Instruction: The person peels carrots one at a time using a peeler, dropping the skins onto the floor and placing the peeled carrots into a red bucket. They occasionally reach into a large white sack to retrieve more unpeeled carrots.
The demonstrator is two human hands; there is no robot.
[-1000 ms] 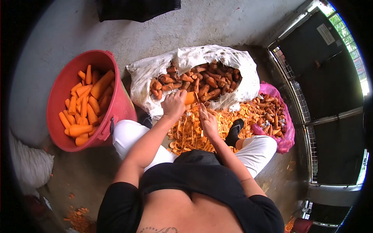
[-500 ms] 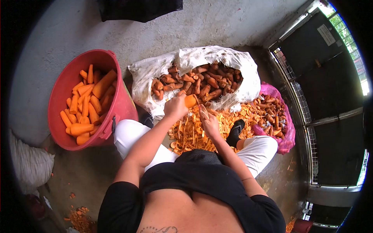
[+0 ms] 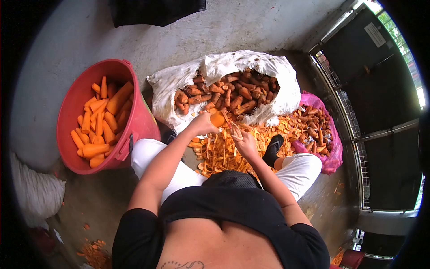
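My left hand point(image 3: 205, 123) is wrapped round a thick carrot point(image 3: 217, 119), smooth and bright orange on the side that shows. Close by on the right, my right hand point(image 3: 244, 143) is closed on a small peeler point(image 3: 231, 129), mostly hidden by the fingers and blurred, with its head beside the carrot. Under both hands spreads a heap of orange peelings point(image 3: 219, 152). Just beyond lies a torn white sack point(image 3: 275, 67) full of unpeeled, brownish carrots point(image 3: 237, 92).
A tilted red bucket point(image 3: 67, 134) of peeled carrots point(image 3: 98, 119) stands at left. On the right is a pink bag point(image 3: 333, 157) with carrot pieces. My white-trousered legs flank the peelings. A white sack point(image 3: 38, 190) lies at lower left, near scattered scraps point(image 3: 95, 253).
My left hand has turned slightly and shifted a little right and down round the carrot. The right hand with the peeler has moved slightly down and right.
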